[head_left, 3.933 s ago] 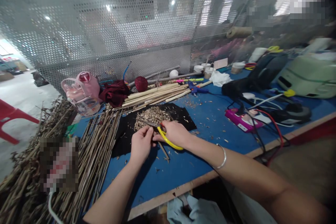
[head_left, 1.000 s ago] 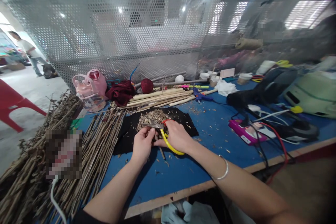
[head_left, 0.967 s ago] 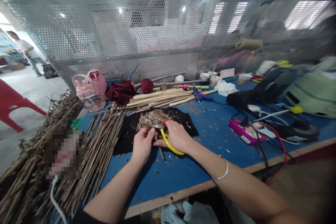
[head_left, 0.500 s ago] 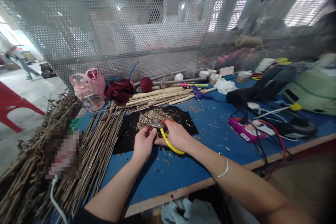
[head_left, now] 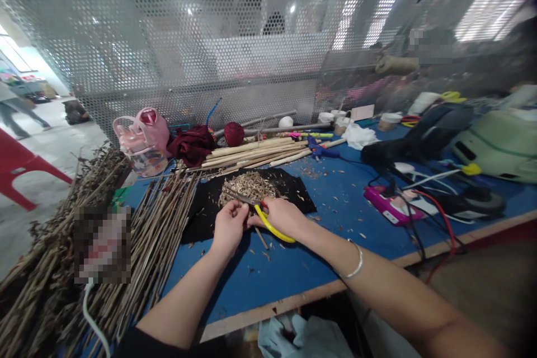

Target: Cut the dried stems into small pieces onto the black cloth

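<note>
1. Perforated metal screen (head_left: 180,59): stands along the far side of the counter.
2. Counter (head_left: 289,277): blue surface with a pale near edge; loose chips are scattered to the right of the hands and on the near side.
3. Dried stems (head_left: 168,212): lie roughly side by side on the left, running from near to far.
4. Black sheet (head_left: 200,222): spread on the counter to the right of the stems, its outline irregular.
5. Pale sticks (head_left: 260,151): grouped lengthwise just beyond the sheet.
6. Chip pile (head_left: 247,183): heaped on the black sheet, on the far side of both hands.
7. Right hand (head_left: 282,217): closed around the handle of the scissors; a silver bangle (head_left: 358,260) encircles the forearm.
8. Left hand (head_left: 229,228): fingers narrow, thumb drawn in, close to the blades. The fingertip contact is hidden; whether it grips the stem cannot be told.
9. Scissors (head_left: 260,215): yellow handle to the right and near, blades directed left and far over the near part of the pile. Blade opening is too small to judge.
10. Short stem (head_left: 262,239): projects toward the near side from beneath the fingers, between the hands; its far end is concealed.
</note>
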Action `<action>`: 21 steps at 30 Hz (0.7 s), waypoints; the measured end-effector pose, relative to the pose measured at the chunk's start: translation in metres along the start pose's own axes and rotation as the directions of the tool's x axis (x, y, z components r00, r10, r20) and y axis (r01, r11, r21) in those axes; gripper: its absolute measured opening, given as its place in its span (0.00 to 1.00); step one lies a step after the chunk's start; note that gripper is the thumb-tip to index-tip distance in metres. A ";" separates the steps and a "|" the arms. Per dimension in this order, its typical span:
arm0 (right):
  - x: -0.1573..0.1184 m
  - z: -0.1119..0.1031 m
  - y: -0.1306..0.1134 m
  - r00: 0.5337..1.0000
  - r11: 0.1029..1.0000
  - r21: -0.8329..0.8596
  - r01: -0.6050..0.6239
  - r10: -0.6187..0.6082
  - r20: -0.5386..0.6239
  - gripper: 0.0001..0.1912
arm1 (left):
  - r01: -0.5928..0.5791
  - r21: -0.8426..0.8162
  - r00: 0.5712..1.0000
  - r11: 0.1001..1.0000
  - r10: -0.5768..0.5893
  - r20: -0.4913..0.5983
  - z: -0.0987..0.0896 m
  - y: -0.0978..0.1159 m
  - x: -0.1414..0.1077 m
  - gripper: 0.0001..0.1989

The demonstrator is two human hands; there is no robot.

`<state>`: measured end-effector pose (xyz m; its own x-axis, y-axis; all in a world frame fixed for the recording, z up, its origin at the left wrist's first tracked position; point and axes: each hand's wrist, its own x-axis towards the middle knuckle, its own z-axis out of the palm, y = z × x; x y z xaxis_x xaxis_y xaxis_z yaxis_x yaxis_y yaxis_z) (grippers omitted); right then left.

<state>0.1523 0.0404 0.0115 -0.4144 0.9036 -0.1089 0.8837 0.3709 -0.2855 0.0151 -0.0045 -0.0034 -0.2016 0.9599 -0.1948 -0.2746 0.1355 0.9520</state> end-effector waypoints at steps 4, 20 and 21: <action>0.004 -0.001 0.006 1.000 0.999 0.031 -0.011 0.010 0.016 0.32 | 0.022 0.059 1.000 0.998 -0.021 -0.006 0.000 0.003 -0.001 0.19; 0.001 -0.009 0.006 0.995 0.999 0.017 0.030 -0.028 -0.100 0.31 | -0.044 -0.126 0.999 0.991 0.041 -0.024 -0.001 0.006 0.000 0.13; 0.000 -0.009 0.005 0.993 0.998 0.026 0.049 -0.046 -0.111 0.32 | -0.054 -0.136 0.998 0.989 0.053 -0.016 -0.001 0.007 -0.001 0.12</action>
<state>0.1591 0.0442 0.0188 -0.4279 0.9038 0.0105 0.8565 0.4091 -0.3148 0.0128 -0.0046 0.0029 -0.2312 0.9616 -0.1481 -0.3886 0.0483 0.9202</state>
